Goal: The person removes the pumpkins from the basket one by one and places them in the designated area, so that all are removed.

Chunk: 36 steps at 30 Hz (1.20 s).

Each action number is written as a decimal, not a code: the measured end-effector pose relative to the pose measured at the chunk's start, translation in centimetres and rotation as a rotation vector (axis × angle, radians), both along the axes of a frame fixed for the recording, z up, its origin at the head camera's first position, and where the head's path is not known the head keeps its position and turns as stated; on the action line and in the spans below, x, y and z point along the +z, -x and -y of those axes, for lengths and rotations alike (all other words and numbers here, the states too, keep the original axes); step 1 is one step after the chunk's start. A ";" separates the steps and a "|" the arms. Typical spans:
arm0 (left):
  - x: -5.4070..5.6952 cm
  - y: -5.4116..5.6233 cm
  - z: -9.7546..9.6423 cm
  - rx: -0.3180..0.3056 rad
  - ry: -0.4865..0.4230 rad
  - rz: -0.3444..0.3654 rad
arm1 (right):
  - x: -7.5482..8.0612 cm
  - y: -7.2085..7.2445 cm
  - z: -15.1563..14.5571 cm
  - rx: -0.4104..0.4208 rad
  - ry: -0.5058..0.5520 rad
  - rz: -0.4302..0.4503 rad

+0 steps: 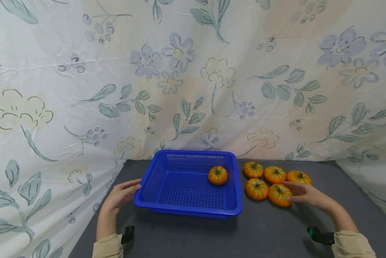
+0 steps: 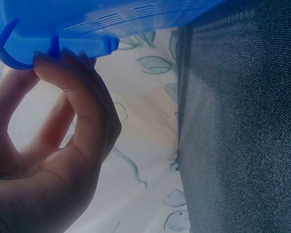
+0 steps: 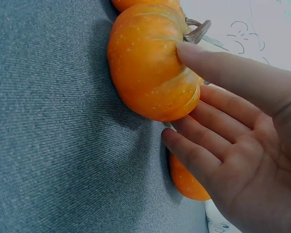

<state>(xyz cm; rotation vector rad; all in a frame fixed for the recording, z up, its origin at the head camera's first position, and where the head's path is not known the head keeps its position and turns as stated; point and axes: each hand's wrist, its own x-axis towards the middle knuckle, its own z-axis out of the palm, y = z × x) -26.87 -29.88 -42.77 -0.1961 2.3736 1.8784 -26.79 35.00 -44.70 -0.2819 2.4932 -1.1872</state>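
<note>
My left hand (image 1: 120, 196) holds the left rim of a blue plastic basket (image 1: 193, 212), its bent fingers at the edge in the left wrist view. One small orange pumpkin (image 1: 217, 175) sits inside the basket, toward the back right. My right hand (image 1: 309, 195) is at the right side of the front right pumpkin (image 1: 279, 195), fingers fairly straight. In the right wrist view the thumb (image 3: 203, 59) touches that pumpkin (image 3: 148, 63) near its stem, while the other fingers lie along its far side. Their exact contact is partly hidden.
Close by stand more pumpkins: one at the front left (image 1: 256, 189), and others behind it (image 1: 252, 169), (image 1: 275, 174), (image 1: 298, 176). All rest on a dark grey tabletop (image 1: 186, 236). A floral cloth (image 1: 193, 89) hangs behind and at the sides.
</note>
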 end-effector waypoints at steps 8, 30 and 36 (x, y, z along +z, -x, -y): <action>0.0 0.0 0.1 -0.009 0.002 0.000 | 0.2 -0.1 0.2 -0.034 -0.029 0.005; -0.2 -0.1 0.1 -0.003 -0.018 -0.003 | 3.8 1.3 4.0 -0.059 -0.067 -0.180; -0.1 0.0 0.1 -0.008 -0.016 -0.010 | 4.7 2.0 5.3 -0.039 -0.018 -0.214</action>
